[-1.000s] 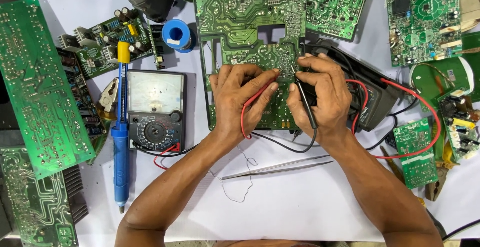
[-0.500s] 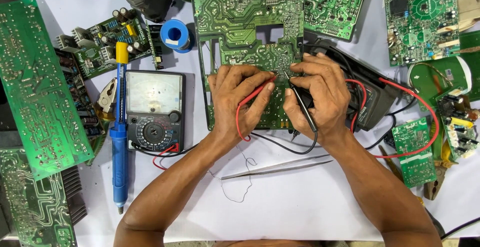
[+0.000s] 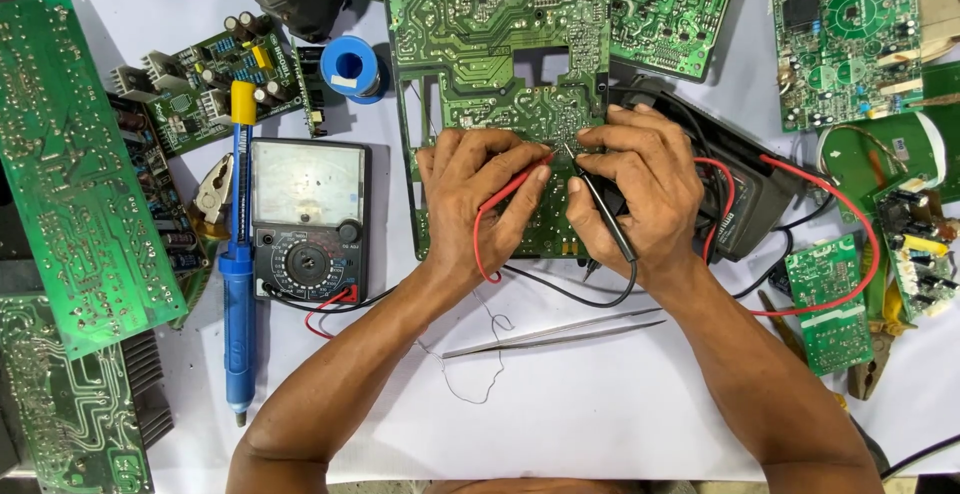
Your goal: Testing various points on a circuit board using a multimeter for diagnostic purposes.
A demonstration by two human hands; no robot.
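A large green circuit board lies solder side up in the middle of the white table. My left hand rests on its lower part and pinches a red test probe, tip on the board. My right hand holds a black test probe beside it. The two tips meet close together near the board's centre. Red and black leads loop down from both hands. An analogue multimeter sits to the left of my left hand.
A blue desoldering pump with a yellow cap lies left of the meter. Metal tweezers lie below my hands. A blue solder spool, a black meter under my right hand, and several green circuit boards ring the table.
Both hands have barely shifted on the board. The probe tips stay close together near the same spot.
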